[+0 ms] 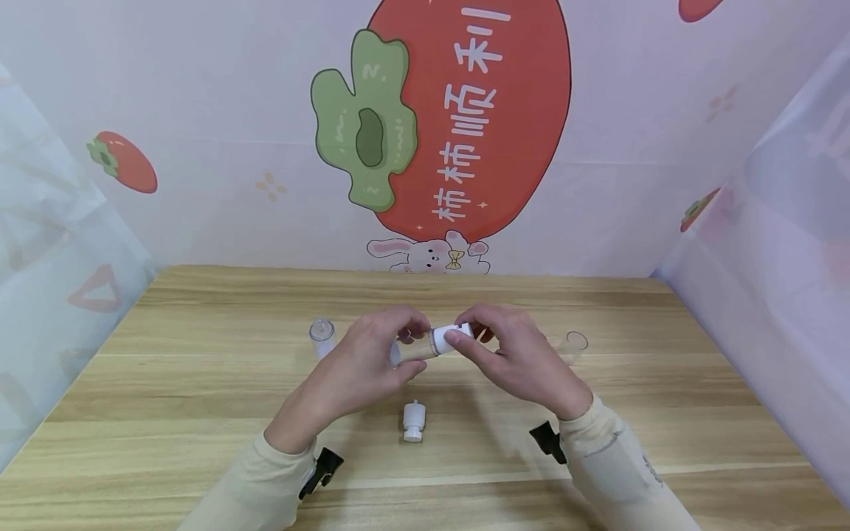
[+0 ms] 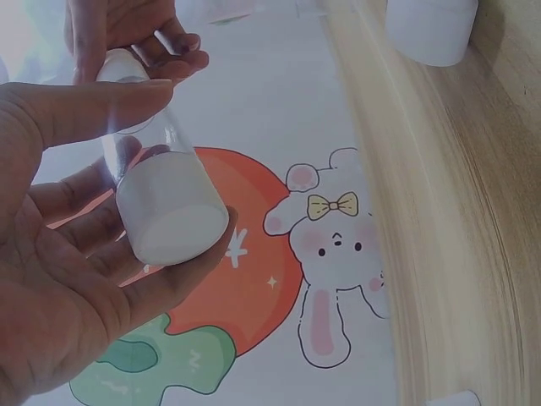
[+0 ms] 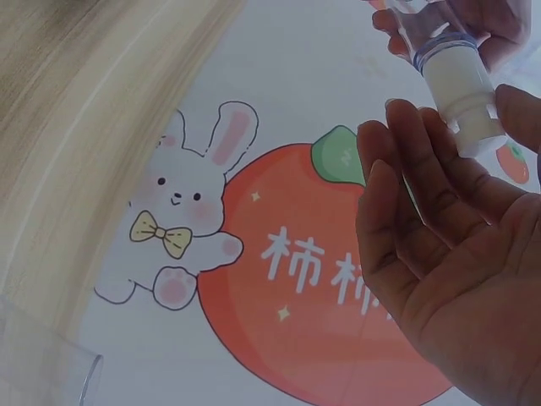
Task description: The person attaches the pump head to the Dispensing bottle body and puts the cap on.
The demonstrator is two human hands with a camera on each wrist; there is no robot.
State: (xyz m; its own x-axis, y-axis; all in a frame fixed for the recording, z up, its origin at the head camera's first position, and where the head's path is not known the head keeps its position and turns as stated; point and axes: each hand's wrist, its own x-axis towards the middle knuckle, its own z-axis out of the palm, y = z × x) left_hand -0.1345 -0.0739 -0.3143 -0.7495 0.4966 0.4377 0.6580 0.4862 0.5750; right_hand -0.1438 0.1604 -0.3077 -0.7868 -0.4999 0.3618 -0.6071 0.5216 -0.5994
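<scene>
Above the table, my left hand (image 1: 365, 358) holds a clear bottle (image 1: 418, 349) with a white base (image 2: 173, 211), thumb on one side and fingers on the other. The bottle is tilted, its neck end towards my right hand (image 1: 521, 358). That hand pinches the white pump head (image 1: 446, 339) at the bottle's top between thumb and fingers. In the right wrist view the pump head (image 3: 461, 89) sits against the rim of the clear part. A second white pump head (image 1: 414, 422) stands on the table, nearer my body than the hands.
Left of my left hand stands another clear-topped bottle (image 1: 322, 335), partly hidden by that hand. A transparent cap (image 1: 575, 344) is on the table behind the right wrist. The wooden tabletop (image 1: 219, 398) ends at a printed cloth backdrop (image 1: 239, 214), with cloth walls on both sides.
</scene>
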